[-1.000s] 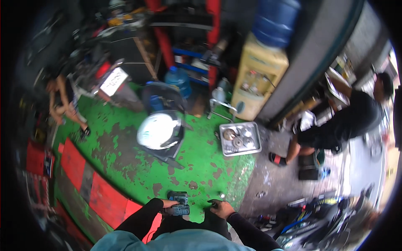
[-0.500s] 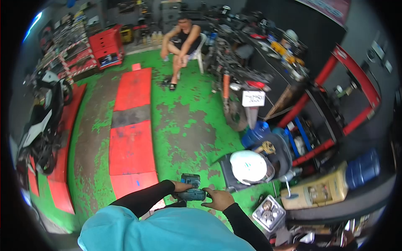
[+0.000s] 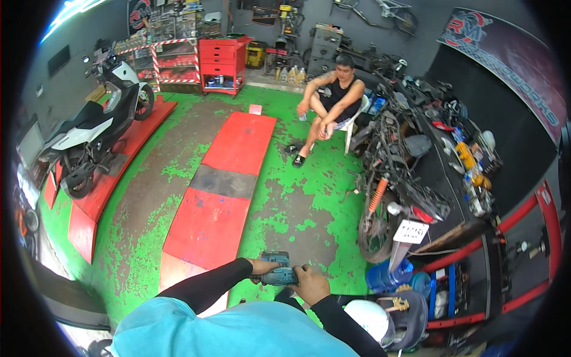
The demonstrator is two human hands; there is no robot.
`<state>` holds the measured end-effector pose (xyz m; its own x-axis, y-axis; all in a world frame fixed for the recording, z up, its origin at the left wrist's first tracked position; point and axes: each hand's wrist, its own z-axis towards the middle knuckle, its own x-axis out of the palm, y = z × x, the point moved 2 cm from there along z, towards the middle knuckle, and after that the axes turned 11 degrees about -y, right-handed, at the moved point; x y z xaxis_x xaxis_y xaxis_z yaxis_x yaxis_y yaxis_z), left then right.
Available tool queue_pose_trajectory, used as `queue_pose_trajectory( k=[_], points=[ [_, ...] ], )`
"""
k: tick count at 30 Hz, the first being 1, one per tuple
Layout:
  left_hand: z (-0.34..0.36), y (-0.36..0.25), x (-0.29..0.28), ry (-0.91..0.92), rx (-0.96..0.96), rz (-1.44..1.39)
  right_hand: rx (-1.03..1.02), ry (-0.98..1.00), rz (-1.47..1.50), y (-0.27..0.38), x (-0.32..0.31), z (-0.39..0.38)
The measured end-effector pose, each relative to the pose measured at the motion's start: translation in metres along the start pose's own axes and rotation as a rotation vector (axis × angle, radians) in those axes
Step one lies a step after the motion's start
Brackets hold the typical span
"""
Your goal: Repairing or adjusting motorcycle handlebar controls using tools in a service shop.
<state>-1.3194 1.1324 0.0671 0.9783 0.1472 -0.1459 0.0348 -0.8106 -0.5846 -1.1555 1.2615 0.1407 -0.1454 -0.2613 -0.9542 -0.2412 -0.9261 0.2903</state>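
A teal and black cordless drill [image 3: 279, 275] lies sideways in front of my body. My left hand [image 3: 260, 266] is closed around its grip, with the battery end pointing away from me. My right hand [image 3: 313, 285] has its thumb and fingers pinched at the drill's front end; whether a bit is between them is hidden. Just right of my right forearm stands a dark seat-like piece [image 3: 410, 321] with a white helmet [image 3: 366, 318] and a gold-coloured metal part [image 3: 397, 304] on it.
Red ramp platforms [image 3: 214, 214] run along the green floor, the left one bearing a parked scooter [image 3: 98, 128]. A person [image 3: 336, 98] sits on a white chair. To the right are a stripped motorcycle [image 3: 386, 178], a blue water jug [image 3: 386, 275] and a red frame [image 3: 517, 303].
The view has swung up and to the right, so the helmet sits lower and more of the back wall shows. Both hands stay on the drill.
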Motion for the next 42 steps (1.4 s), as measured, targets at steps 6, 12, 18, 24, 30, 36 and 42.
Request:
queue_pose_trajectory(
  k=[6,12,18,24,30,36,42],
  points=[
    [0.063,-0.04,-0.064,-0.099,0.004,-0.169,-0.367,0.027,0.033,-0.051,-0.023,0.129],
    [0.095,-0.087,-0.14,-0.243,-0.013,-0.515,-0.773,0.016,-0.037,-0.084,-0.031,0.273],
    [0.142,-0.104,-0.223,-0.333,0.053,-0.893,-1.017,0.007,0.137,-0.084,-0.019,0.415],
    [0.169,-0.151,-0.345,-0.519,0.116,-0.692,-1.045,0.213,0.135,-0.085,0.022,0.565],
    [0.217,-0.193,-0.476,-0.468,0.071,-0.617,-0.905,0.083,-0.005,-0.085,0.024,0.69],
    [0.283,-0.241,-0.604,-0.462,0.068,-0.552,-0.852,0.109,-0.052,-0.104,0.031,0.831],
    [0.312,-0.313,-0.727,-0.464,0.173,-0.49,-0.968,0.2,-0.039,-0.127,0.022,0.988]
  ],
)
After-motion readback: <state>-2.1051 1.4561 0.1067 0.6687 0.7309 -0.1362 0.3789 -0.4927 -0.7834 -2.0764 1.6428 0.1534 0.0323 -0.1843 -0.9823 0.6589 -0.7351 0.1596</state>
